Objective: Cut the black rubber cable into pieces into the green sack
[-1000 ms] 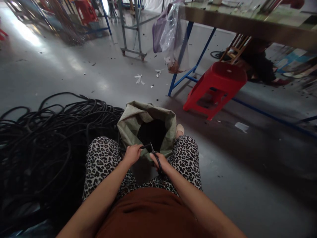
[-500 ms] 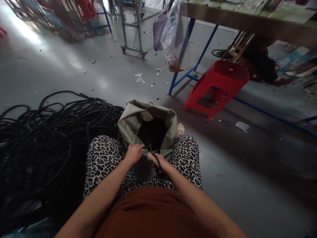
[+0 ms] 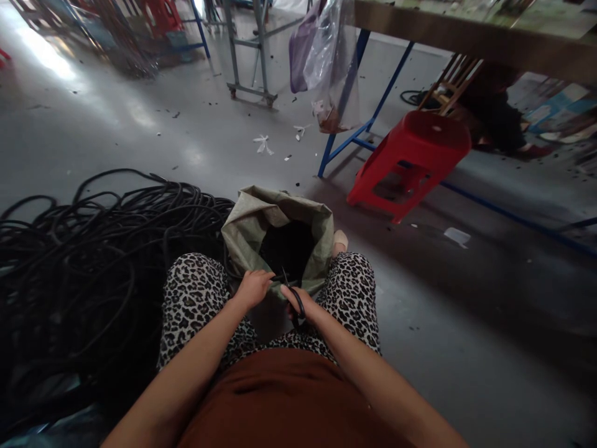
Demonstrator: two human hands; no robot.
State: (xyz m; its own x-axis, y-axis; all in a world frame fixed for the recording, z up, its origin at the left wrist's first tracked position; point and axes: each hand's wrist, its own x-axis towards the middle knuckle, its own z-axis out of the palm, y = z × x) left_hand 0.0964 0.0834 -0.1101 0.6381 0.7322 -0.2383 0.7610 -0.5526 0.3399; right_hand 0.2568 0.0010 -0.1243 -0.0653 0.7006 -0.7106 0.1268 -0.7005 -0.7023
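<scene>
Between the leopard-print knees, the left hand (image 3: 253,288) pinches a short black tube (image 3: 276,277) with closed fingers, just over the near rim of the open green sack (image 3: 242,227). The right hand (image 3: 298,302), at 3 o'clock of the left, is curled around black scissors (image 3: 295,297). A black tubing pile (image 3: 93,249) lies at 9 o'clock; a red stool (image 3: 410,162) stands at 1 o'clock.

Floor (image 3: 140,124): grey, glossy, littered with small scraps; glare at upper left.
Table (image 3: 466,37): upper right, wooden top on blue legs.
Red stool (image 3: 415,155): tipped, beside the table legs.
Wheeled metal frame (image 3: 247,50): top centre.
</scene>
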